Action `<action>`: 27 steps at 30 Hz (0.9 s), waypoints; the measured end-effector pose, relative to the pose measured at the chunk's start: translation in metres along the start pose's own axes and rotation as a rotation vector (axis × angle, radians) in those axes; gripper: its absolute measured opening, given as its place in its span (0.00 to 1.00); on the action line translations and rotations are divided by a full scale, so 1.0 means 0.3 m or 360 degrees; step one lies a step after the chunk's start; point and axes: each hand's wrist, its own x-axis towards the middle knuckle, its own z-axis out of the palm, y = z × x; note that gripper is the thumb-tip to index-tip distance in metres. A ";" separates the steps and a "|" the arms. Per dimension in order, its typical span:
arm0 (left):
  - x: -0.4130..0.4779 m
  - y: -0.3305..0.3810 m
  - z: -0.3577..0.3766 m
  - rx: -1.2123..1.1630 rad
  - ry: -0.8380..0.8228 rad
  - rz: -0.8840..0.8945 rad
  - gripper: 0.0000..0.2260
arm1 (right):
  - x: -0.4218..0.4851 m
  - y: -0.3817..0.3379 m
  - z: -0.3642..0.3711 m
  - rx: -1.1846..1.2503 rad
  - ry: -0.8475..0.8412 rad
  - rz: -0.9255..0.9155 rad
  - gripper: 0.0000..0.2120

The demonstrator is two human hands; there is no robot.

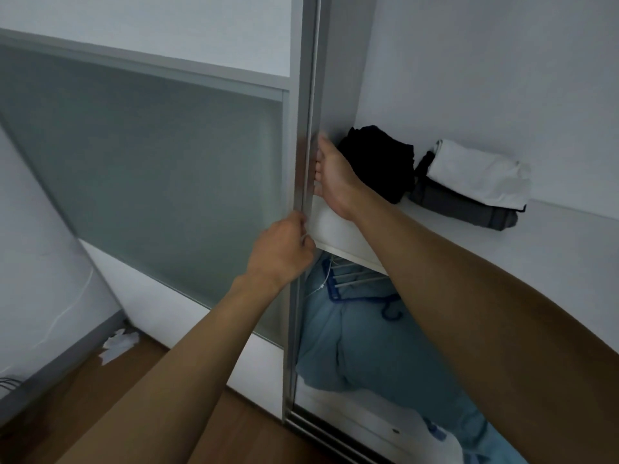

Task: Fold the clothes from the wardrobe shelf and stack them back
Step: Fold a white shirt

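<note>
One black clothes pile (382, 162) (crumpled), just beside right fingers (319, 177), door edge (306, 95) gripped

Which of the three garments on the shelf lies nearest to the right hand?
The crumpled black garment, just behind the right hand on the aluminium door frame; the folded white garment and the dark grey garment under it lie farther right.

- The fingertips of the right hand (335, 179) vanish behind the door frame (303, 112) at centre frame.
- The fingertips of the left hand (284, 249) tuck out of sight round the same frame.
- The right hand covers the left edge of the black garment (382, 159).
- The white garment (475, 172) hides most of the grey garment (462, 209).
- The blue clothes (368, 346) run off the bottom edge.
- The white scraps (119, 344), lower left, are too small to identify.
</note>
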 end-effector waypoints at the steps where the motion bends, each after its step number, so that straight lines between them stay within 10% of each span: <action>1: 0.002 0.010 0.003 0.0027 -0.0002 0.0006 0.15 | -0.010 0.004 -0.021 -0.0005 0.0017 -0.0012 0.31; 27: -0.129 0.714 0.465 -0.0195 -0.0602 0.1104 0.16 | -0.753 0.110 -0.920 -0.0528 0.0877 -0.0379 0.15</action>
